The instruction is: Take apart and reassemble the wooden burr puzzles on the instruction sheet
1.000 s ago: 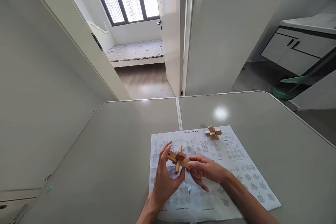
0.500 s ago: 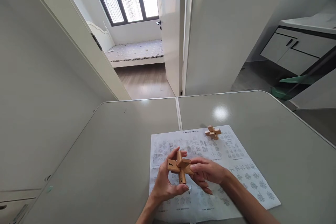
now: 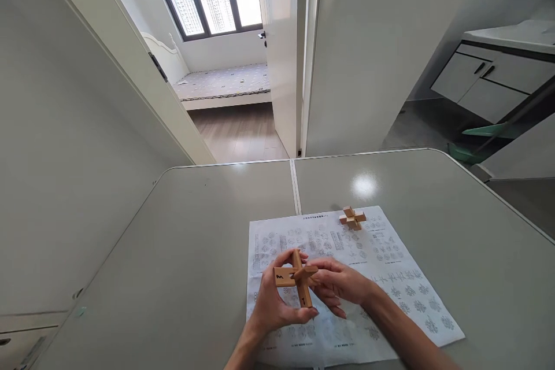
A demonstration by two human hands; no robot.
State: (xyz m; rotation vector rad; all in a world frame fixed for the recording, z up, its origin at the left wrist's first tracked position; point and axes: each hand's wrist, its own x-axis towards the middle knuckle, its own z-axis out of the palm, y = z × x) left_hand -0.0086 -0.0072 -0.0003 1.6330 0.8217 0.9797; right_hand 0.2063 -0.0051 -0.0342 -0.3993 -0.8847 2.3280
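A wooden cross puzzle (image 3: 295, 278) of interlocked bars is held just above a printed instruction sheet (image 3: 390, 277) on the grey table (image 3: 195, 243). My left hand (image 3: 273, 303) grips it from the left and below, fingers curled round the upright bar. From the right, my right hand (image 3: 336, 284) pinches the puzzle's horizontal bar. Black marks show on the bar ends. A second, smaller wooden cross puzzle (image 3: 352, 218) lies on the sheet's far edge, apart from both hands.
The table has a centre seam (image 3: 295, 188) and rounded far corners. Beyond it are a white wall, an open doorway to a room with a window, and grey cabinets (image 3: 489, 81) at the right. A green-handled tool (image 3: 477, 139) leans at the right.
The puzzle has been turned in my hands: the long bar that lay slanted now stands nearly upright. My left fingers have closed round it. The small puzzle has not moved.
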